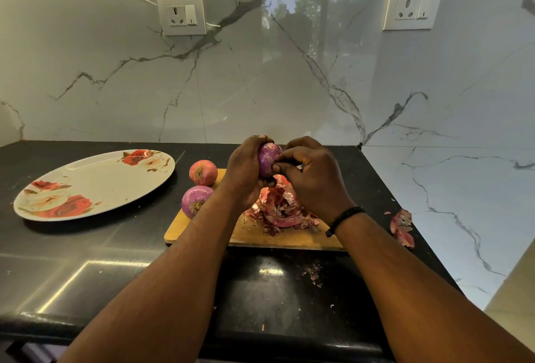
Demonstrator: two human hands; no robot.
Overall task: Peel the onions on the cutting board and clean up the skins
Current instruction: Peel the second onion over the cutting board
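Your left hand (244, 171) grips a purple onion (267, 160) above the cutting board (260, 235); your right hand (311, 180) pinches its skin.

Above the cutting board (254, 236), the left hand (246, 171) gripped a purple onion (267, 160) while the right hand (312, 177) pinched its skin; two onions (203, 173) (195, 201) and peelings (282, 209) lay on the board.

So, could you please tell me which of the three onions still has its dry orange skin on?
The far onion beside the plate; the others are purple.
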